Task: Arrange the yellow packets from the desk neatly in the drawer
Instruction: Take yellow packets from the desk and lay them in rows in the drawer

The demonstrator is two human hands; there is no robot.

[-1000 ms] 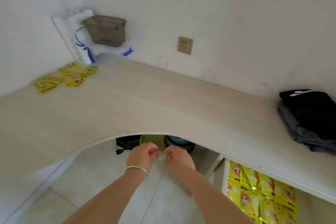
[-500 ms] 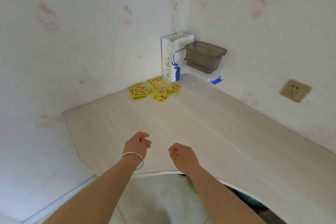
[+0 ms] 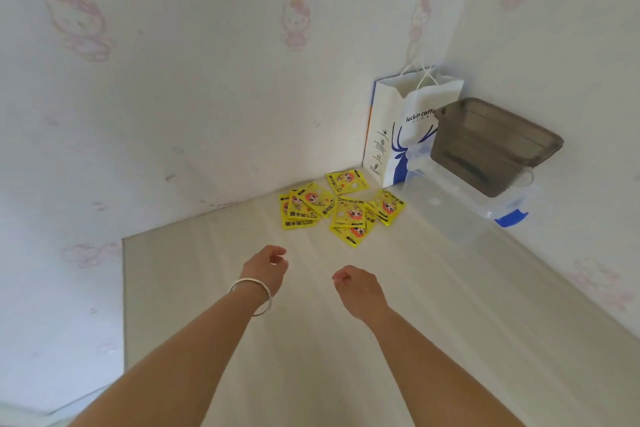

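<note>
2 empty hands now reach over the desk (image 3: 214,288) toward the yellow packets (image 3: 341,206), which lay far off at the left a second ago (the drawer has dropped out of view). Another pickup looks imminent. The left hand (image 3: 265,269) and right hand (image 3: 358,286) hover short of the pile, fingers loosely curled, holding nothing.

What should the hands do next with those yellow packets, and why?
Probably reach further forward to the yellow packets and pick some up. Both the left hand and the right hand hold nothing and hover over bare desk, short of the pile. The packets lie scattered and overlapping in the corner beside the paper bag.
</note>
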